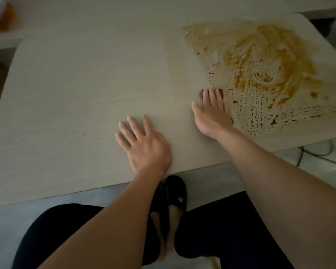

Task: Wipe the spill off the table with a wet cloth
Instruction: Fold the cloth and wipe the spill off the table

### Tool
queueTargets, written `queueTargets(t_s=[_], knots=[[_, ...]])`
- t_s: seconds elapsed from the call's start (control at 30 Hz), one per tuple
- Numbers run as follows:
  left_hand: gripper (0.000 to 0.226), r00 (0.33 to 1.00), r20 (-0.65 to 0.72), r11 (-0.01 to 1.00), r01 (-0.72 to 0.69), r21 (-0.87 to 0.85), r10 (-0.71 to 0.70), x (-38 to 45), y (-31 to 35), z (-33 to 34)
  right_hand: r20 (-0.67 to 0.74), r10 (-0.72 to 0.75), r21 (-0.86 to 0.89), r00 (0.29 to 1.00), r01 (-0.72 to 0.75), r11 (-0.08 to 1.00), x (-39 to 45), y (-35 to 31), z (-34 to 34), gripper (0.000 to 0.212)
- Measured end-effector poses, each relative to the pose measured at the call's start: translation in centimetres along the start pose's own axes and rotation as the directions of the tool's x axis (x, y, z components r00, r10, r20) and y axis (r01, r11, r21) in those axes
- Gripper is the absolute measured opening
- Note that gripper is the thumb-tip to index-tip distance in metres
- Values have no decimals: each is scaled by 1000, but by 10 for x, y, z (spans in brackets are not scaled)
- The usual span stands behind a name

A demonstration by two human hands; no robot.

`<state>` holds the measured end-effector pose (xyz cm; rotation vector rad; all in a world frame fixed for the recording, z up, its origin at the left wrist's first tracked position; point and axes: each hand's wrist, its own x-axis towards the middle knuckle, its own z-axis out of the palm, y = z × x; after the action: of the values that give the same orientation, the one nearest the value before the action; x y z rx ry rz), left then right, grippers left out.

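Observation:
A wide brown-orange spill (260, 70) is smeared across the right part of the pale wooden table (76, 84), with streaks and dotted traces toward the front edge. My right hand (211, 111) lies flat with straight fingers on a small dark cloth (220, 92), which is mostly hidden under the hand, at the spill's left border. My left hand (144, 144) rests palm down on the table near its front edge, fingers spread, holding nothing.
A blurred orange container (0, 16) stands at the far left corner. The table's right edge runs close past the spill. Dark cables (314, 152) lie on the floor at right. My legs and black slippers (175, 193) are below the front edge.

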<state>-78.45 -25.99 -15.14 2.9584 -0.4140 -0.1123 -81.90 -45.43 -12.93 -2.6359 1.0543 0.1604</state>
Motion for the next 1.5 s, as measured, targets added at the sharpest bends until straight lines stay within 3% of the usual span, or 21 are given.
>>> queueTargets(t_s=[0.2,0.37,0.57,0.8,0.9,1.03,1.17,1.37,1.5], knots=[[62,1000,20,1000,-4,1,4,0,0,-3,29,-190,36,981,189,981,-6,-71,23,71],[62,1000,28,1000,2,-22,-1,-1,-2,-6,68,-295,52,953,292,955,-46,-50,28,64],[61,1000,16,1000,-1,-22,2,-2,-1,-5,41,-154,-13,987,154,988,-52,23,9,71],[65,1000,-5,1000,9,-3,-9,0,2,0,-8,32,8,999,-32,999,19,0,-4,72],[64,1000,-10,1000,14,-8,-14,-1,2,1,21,8,32,1000,-8,999,35,-37,0,72],[66,1000,6,1000,3,-17,-3,1,1,-2,81,-168,64,982,163,985,32,-94,12,68],[67,999,31,999,-8,-31,9,-1,1,-5,116,-295,45,948,292,955,10,-85,18,64],[64,999,40,998,1,-60,1,-1,0,-5,72,-147,21,987,146,989,4,-6,-2,67],[66,999,38,999,-4,-44,6,-1,2,-5,47,-6,-8,999,6,1000,30,3,-13,66]])
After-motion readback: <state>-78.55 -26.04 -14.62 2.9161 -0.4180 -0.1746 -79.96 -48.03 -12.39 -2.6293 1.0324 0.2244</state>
